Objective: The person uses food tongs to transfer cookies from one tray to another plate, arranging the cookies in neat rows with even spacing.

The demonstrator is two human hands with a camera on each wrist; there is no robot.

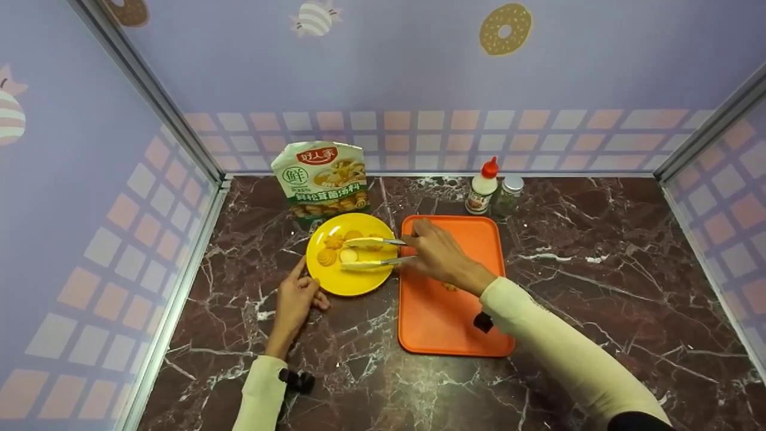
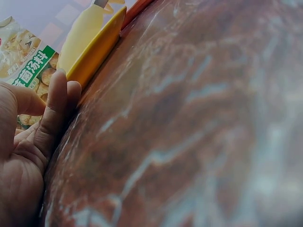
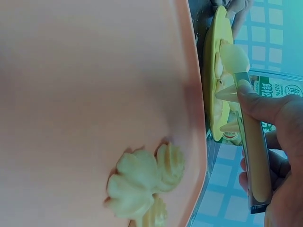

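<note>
- One yellow plate (image 1: 353, 284), holding at least four biscuits (image 1: 326, 257); the tongs hide part of it, so the full count cannot be told.
- One orange tray (image 1: 443, 329), just right of the plate; on it, three pastry pieces (image 3: 132, 187) show in the right wrist view, one cut off by the frame.
- One pair of tongs (image 1: 362, 242), arms apart, tips over the plate; whether they grip a biscuit cannot be told.
- Right hand (image 1: 440, 254): reaches in from the plate's right, thumb and fingers pinching the tongs.
- Left hand (image 1: 296, 302): at the plate's near-left, index finger extended against the rim, other fingers loosely bent.
- One packet (image 1: 323, 179), beyond the plate, reading 好人家, 鲜 and 鲜松茸菌汤料.
- One red-capped bottle (image 1: 479, 194) and one silver-lidded jar (image 1: 508, 194), beyond the plate to the right; the bottle's label is too small to read.
</note>
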